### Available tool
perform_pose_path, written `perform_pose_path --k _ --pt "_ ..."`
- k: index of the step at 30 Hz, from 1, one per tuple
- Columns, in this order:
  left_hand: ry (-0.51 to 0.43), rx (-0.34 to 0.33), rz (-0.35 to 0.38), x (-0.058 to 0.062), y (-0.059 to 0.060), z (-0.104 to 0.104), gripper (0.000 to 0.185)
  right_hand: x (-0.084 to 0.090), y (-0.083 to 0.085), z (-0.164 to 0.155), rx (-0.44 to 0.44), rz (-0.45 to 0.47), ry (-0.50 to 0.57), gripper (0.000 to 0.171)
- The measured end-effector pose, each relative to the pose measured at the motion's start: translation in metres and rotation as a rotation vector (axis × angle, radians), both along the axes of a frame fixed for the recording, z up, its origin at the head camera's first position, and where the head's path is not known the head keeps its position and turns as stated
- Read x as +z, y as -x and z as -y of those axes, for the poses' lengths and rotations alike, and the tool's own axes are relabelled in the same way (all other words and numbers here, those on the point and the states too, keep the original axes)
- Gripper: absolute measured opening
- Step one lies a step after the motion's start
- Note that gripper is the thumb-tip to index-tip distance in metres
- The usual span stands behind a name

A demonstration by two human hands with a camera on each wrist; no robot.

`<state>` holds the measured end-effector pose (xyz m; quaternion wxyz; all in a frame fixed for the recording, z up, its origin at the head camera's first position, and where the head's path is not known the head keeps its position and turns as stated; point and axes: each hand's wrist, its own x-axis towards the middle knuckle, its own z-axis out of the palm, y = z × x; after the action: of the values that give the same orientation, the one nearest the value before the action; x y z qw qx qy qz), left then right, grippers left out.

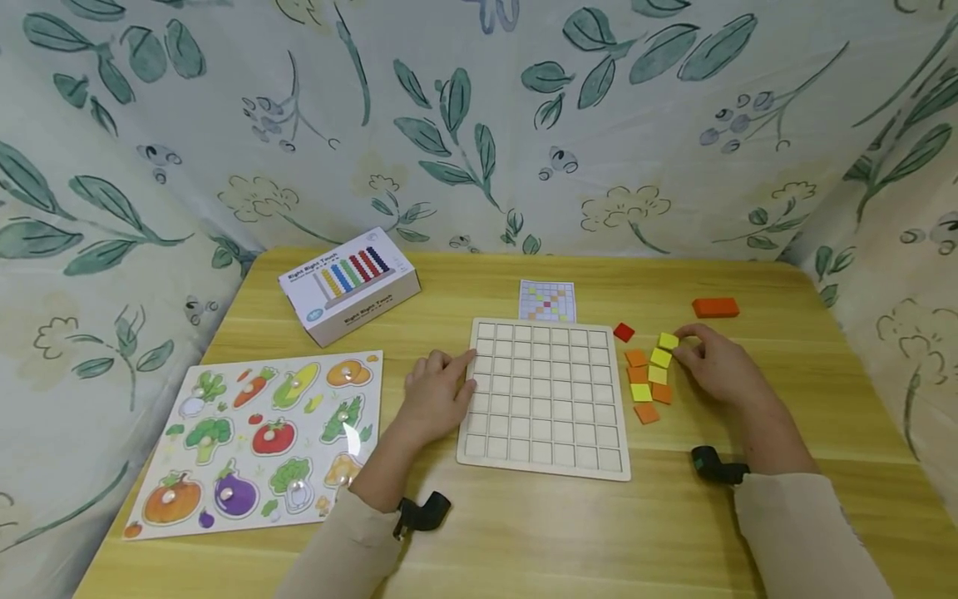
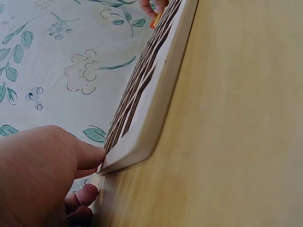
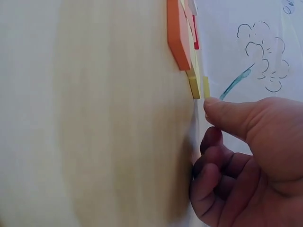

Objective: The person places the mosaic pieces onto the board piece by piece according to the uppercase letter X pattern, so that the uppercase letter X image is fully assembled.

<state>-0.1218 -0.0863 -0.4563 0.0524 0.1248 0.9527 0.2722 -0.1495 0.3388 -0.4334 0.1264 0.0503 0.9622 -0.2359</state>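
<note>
My left hand rests at the left edge of a pale wooden grid board, thumb and index fingertip against its rim. In the left wrist view, the thumb touches the board's corner, other fingers lower beside it. My right hand pinches a yellow square tile at the top of a small cluster. In the right wrist view, the thumb tip meets that yellow tile's edge; the index finger is largely hidden. Orange tiles, more yellow tiles and a red tile lie beside the board.
A printed pattern card lies behind the board. An orange-red block sits at back right. To the left are a vegetable peg puzzle and a white toy box. Patterned fabric hangs round the table.
</note>
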Motion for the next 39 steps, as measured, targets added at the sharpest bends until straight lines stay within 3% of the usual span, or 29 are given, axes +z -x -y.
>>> perform_pose_path --k 10,22,30,39 --pt "-0.013 0.023 -0.042 -0.006 -0.003 0.0 0.045 0.019 -0.004 0.023 -0.011 -0.041 0.025 0.052" --pt "-0.032 0.035 -0.037 -0.008 -0.004 0.0 0.045 0.042 -0.004 0.08 0.066 -0.059 0.105 0.045" --pt "-0.015 0.061 -0.082 -0.011 -0.008 -0.003 0.044 0.036 -0.004 0.131 0.144 -0.078 0.148 0.037" --pt "0.013 0.119 -0.144 -0.017 -0.008 -0.008 0.04 0.012 0.005 0.183 0.242 -0.072 0.183 0.031"
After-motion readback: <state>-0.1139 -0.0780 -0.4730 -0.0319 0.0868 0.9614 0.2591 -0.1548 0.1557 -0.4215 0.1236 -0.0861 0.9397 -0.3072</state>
